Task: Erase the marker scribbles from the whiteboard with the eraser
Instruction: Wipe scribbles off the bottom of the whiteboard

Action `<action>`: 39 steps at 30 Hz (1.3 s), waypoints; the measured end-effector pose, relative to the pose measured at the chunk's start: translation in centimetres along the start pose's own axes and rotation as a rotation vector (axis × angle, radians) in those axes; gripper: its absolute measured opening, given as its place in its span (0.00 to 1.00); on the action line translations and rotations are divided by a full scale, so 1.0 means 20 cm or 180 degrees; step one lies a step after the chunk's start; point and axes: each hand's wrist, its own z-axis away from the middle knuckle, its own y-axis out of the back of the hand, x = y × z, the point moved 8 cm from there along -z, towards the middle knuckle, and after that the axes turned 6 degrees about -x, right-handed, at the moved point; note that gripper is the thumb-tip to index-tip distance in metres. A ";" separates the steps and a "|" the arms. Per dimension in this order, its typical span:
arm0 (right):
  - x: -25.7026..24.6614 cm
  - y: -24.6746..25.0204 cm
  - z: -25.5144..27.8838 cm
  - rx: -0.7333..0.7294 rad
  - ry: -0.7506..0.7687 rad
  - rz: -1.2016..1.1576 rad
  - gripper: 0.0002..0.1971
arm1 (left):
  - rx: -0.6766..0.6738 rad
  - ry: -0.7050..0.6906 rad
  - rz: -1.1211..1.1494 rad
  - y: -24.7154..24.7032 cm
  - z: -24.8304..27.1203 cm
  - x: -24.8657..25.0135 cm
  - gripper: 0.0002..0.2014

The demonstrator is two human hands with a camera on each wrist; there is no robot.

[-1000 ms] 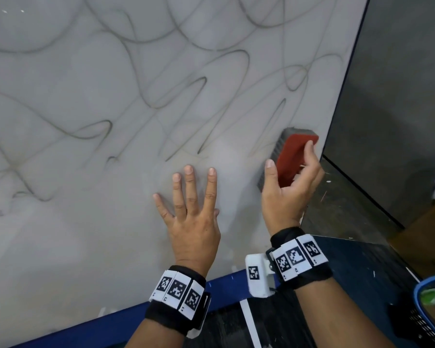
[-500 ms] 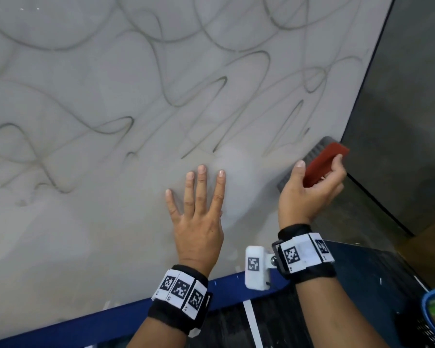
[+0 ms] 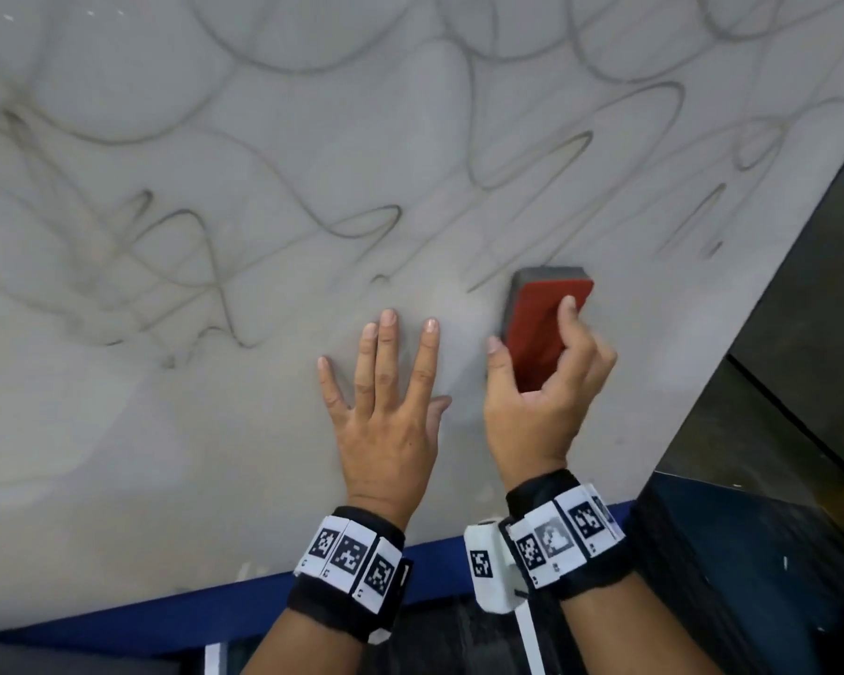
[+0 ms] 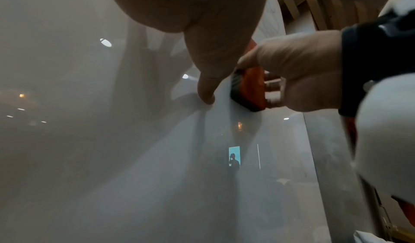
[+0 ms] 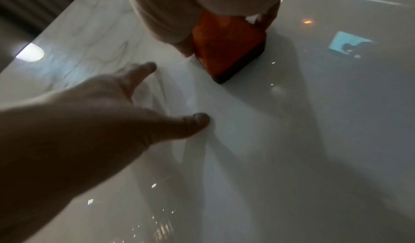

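Eraser (image 3: 542,328) pinched in right hand (image 3: 539,406), felt on whiteboard (image 3: 118,431); left hand (image 3: 386,416) flat, bracing. Best: firm overlapping strokes up through scribbles (image 3: 532,153).

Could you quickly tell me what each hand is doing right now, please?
Left hand: open, fingers spread flat against the whiteboard.
Right hand: gripping the eraser, which is pressed to the board.
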 end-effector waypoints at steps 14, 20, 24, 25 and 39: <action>-0.24 -0.24 0.19 -0.0401 0.0489 0.0056 0.35 | 0.0126 0.0256 -0.0153 0.05 0.12 -0.40 0.49; -0.24 -0.20 0.13 -0.0044 0.0569 0.0092 0.34 | 0.0136 0.0184 -0.0261 0.07 0.13 -0.47 0.48; -0.33 -0.36 0.27 -0.0288 0.0442 -0.0029 0.35 | 0.0157 0.0198 -0.0203 0.09 0.15 -0.50 0.49; -0.37 -0.40 0.30 -0.0497 0.0630 0.0022 0.33 | 0.0156 0.0204 -0.0195 0.09 0.15 -0.51 0.49; -0.48 -0.54 0.42 -0.0776 0.0876 -0.0056 0.32 | 0.0161 0.0388 -0.0109 0.11 0.21 -0.74 0.41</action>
